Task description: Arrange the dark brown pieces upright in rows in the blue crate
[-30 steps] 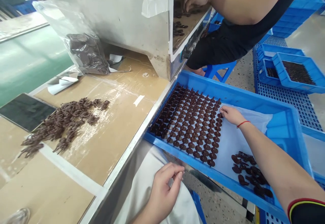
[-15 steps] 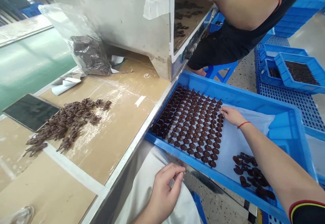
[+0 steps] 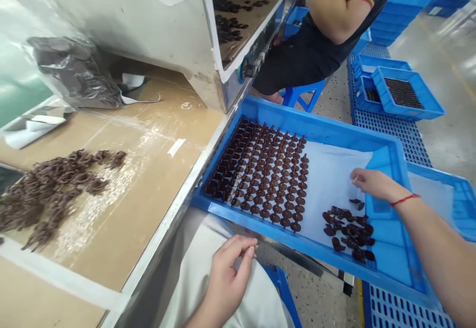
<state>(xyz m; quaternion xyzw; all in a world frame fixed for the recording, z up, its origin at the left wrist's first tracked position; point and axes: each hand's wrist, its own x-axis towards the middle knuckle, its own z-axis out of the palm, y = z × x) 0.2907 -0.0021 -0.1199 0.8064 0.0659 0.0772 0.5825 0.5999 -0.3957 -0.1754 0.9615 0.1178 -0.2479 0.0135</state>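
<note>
My right hand (image 3: 374, 183), with a red string on the wrist, hovers over the right part of a blue tray (image 3: 312, 248). Its fingers are bunched together, and no piece shows in them. Just below lies a loose pile of dark brown flat pieces (image 3: 349, 229) on a white liner sheet (image 3: 323, 169). To the left, standing rows of round dark brown pieces (image 3: 267, 169) fill the tray's other part. Over my lap, my left hand (image 3: 230, 273) holds thumb and forefinger in a pinch; anything between the tips is too small to make out.
A metal-edged table (image 3: 148, 209) on the left bears a heap of brown pieces (image 3: 63, 184), a plastic bag (image 3: 74, 70) of brown material and a metal box (image 3: 148, 30). A co-worker (image 3: 334, 21) sits beyond the tray. More blue trays (image 3: 405, 95) stand on the right.
My right hand has moved away from the end of the rows, rightward and nearer the loose pile. My left hand keeps its pinch. The view has shifted to the right.
</note>
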